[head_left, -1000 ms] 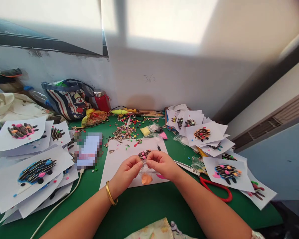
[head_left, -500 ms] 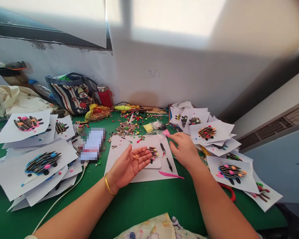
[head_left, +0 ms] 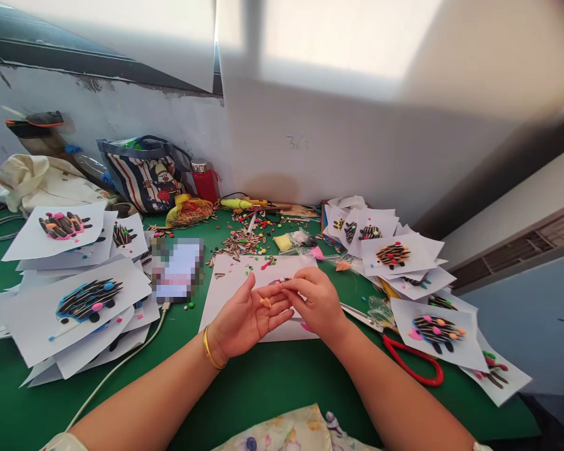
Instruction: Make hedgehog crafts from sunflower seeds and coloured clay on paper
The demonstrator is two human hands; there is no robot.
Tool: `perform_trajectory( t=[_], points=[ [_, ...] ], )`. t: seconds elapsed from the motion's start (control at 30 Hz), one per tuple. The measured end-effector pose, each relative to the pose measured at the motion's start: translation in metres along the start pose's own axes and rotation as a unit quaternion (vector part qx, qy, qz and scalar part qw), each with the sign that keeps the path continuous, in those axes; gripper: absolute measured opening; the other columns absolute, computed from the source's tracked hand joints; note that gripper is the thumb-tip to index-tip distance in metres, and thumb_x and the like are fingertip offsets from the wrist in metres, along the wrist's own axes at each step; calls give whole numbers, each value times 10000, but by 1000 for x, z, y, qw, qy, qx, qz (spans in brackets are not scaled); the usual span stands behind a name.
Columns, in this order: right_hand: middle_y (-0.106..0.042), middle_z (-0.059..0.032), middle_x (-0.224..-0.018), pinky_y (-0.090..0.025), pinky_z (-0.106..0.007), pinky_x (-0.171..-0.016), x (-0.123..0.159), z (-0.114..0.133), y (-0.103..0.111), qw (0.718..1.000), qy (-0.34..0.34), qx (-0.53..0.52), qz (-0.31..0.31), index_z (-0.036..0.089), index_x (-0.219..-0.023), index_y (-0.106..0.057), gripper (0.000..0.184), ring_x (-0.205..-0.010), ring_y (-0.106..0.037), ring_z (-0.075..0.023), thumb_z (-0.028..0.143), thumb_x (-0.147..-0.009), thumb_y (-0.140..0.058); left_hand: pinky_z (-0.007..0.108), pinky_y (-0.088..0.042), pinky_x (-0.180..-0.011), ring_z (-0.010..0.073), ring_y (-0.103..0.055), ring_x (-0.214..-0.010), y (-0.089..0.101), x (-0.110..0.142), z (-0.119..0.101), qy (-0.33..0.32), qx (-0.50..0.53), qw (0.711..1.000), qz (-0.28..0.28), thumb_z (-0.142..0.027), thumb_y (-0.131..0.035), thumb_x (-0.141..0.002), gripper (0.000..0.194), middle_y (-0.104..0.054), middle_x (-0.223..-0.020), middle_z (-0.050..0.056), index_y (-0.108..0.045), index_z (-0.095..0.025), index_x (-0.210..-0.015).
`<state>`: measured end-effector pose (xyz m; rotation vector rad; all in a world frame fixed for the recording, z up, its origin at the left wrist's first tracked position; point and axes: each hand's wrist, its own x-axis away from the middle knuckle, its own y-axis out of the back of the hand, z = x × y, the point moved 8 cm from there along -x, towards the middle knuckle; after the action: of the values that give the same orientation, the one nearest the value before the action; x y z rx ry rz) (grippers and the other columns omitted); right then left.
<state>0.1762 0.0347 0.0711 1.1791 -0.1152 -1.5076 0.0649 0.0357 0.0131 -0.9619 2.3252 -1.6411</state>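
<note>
My left hand lies palm up over a white sheet, fingers spread, with a small orange lump of clay resting on them. My right hand has its fingers bent, its fingertips meeting the left fingers next to the lump. A gold bangle circles my left wrist. Part of a seed-and-clay picture shows on the sheet just beyond my fingers.
Stacks of finished seed pictures lie at left and right. Red-handled scissors lie at right. A phone with a white cable, loose sunflower seeds, a striped bag and a red bottle stand behind.
A second ago both hands pinched a small plastic bag of orange clay. The right hand then reached right and has come back to the left palm, which now holds an orange lump.
</note>
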Motion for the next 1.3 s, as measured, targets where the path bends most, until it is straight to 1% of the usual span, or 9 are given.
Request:
perform_trajectory(
  t=[0.2, 0.33, 0.43, 0.57, 0.67, 0.8, 0.9, 1.13, 1.3],
  points=[
    [-684, -67, -937, -474, -371, -793, 2, 25, -11, 999, 31, -24, 12, 259, -980, -733, 170, -890, -599, -206, 241, -920, -575, 329, -450, -966, 184, -654, -924, -1, 0, -1, -10, 9, 1000, 17, -619, -291, -969, 661, -696, -972, 124, -611, -90, -1205],
    [-725, -61, -1002, -437, -405, -822, 2, 38, -27, 996, 48, 41, 56, 270, -1020, -733, 192, -932, -595, -224, 238, -935, -564, 319, -474, -863, 195, -641, -903, -1, 1, -3, -26, -18, 999, 23, -655, -228, -958, 718, -691, -1016, 132, -606, -109, -1231],
    [-724, -64, -998, -435, -413, -812, 1, 37, -31, 995, 45, 49, 69, 255, -1029, -732, 176, -924, -589, -235, 243, -918, -596, 328, -469, -872, 204, -638, -938, -4, 2, -3, -31, -26, 999, 33, -673, -220, -949, 727, -683, -1069, 133, -591, -130, -1257],
    [-705, -65, -994, -468, -399, -838, 1, 26, -26, 998, 10, -31, 52, 246, -950, -731, 154, -940, -602, -221, 209, -919, -584, 354, -449, -941, 214, -642, -1000, -11, 3, -1, -16, -19, 998, 52, -690, -238, -937, 728, -682, -1077, 130, -580, -140, -1269],
    [-661, -72, -976, -491, -380, -834, 2, 16, -15, 996, -22, -81, 15, 236, -957, -719, 164, -941, -600, -209, 210, -927, -560, 359, -451, -952, 198, -651, -986, -5, 3, 0, -14, -38, 999, 16, -647, -330, -948, 621, -688, -1061, 110, -613, -161, -1211],
    [-614, -67, -940, -492, -372, -824, 5, 12, -6, 996, -34, -79, -6, 235, -961, -723, 131, -927, -580, -207, 241, -911, -603, 298, -483, -833, 167, -661, -892, 13, 3, 1, -18, -133, 988, -74, -492, -593, -904, 362, -704, -953, 80, -684, -155, -1001],
    [-609, -65, -965, -490, -374, -838, 6, 10, -6, 996, -35, -80, 4, 237, -935, -714, 95, -946, -573, -210, 225, -890, -631, 248, -473, -766, 136, -648, -828, 15, 3, -1, -34, -194, 977, -85, -366, -720, -837, 242, -701, -895, 57, -700, -151, -945],
    [-586, -64, -1079, -512, -376, -892, 10, 5, -7, 989, -36, -140, 27, 282, -1174, -656, 327, -1038, -566, -218, 251, -851, -699, 220, -452, -715, 102, -589, -757, 15, 1, -6, -63, -242, 964, -93, -410, -707, -840, 275, -668, -850, 39, -718, -145, -912],
    [-591, -66, -1049, -517, -370, -897, 12, 10, -13, 985, -21, -160, 63, 286, -1165, -675, 257, -1028, -576, -206, 260, -914, -626, 245, -458, -702, 123, -573, -725, 21, 0, -13, -99, -360, 921, -110, -489, -718, -800, 359, -676, -785, 46, -724, -130, -808]
  ],
)
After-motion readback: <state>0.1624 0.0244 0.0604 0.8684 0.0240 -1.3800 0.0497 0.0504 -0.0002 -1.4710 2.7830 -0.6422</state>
